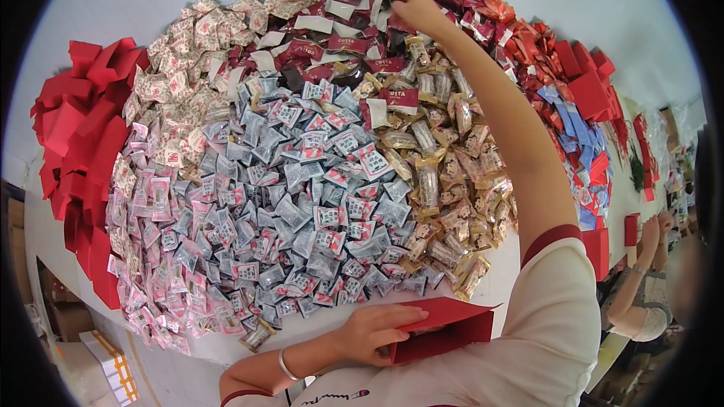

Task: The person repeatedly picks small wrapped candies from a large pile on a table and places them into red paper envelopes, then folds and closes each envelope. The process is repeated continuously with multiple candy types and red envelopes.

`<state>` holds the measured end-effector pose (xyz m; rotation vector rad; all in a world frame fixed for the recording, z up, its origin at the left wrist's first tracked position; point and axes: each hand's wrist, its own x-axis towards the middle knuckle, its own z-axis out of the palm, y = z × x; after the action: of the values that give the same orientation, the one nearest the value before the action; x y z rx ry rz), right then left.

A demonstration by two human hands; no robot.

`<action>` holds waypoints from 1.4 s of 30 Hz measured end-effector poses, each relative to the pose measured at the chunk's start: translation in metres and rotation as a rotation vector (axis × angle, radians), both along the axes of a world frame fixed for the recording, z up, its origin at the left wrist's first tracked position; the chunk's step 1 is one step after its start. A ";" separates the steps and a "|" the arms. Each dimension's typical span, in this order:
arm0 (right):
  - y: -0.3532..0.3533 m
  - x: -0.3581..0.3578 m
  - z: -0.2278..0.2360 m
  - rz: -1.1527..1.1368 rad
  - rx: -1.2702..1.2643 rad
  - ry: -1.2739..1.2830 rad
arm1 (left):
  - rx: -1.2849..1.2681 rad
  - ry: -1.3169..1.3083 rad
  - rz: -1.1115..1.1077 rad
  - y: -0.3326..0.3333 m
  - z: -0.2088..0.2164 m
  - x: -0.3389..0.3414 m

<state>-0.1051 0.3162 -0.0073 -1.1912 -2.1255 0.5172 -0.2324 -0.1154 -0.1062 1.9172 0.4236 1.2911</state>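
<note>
Close to my body, my left hand [371, 334] grips a red paper box [460, 339], its flap up and its open side showing a dark inside. Something pale lies in the box, too shadowed to name. At the far edge of the table, my right hand [418, 9] reaches into the maroon and white sachets [348, 44] with its fingers bent together. Whatever is between those fingertips is too small to make out. Gold-wrapped snacks [452, 158] lie below my right forearm. Grey-blue packets [302, 181] are heaped in the middle, in front of my left hand.
Pink packets [158, 241] and cream patterned packets [188, 53] are piled at the left. Folded red boxes [79, 128] stack along the left edge, with more red boxes [588, 87] at the right. Red packets [528, 45] and blue packets [577, 124] lie there too. Another person's hands [654, 230] show far right.
</note>
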 end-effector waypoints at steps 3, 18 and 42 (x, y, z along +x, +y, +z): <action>-0.017 -0.040 -0.018 0.158 0.125 -0.174 | -0.010 -0.010 0.011 0.001 0.002 0.002; -0.073 0.081 0.014 -0.074 0.128 0.519 | -1.811 -0.581 -0.715 -0.015 -0.012 0.011; -0.087 0.392 0.038 -0.609 0.103 0.545 | -0.620 0.208 -0.191 0.007 -0.017 0.025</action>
<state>0.2865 0.2289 0.0311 -1.3665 -1.2392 0.3844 -0.2071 -0.1085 -0.1233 1.5150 0.6418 0.7224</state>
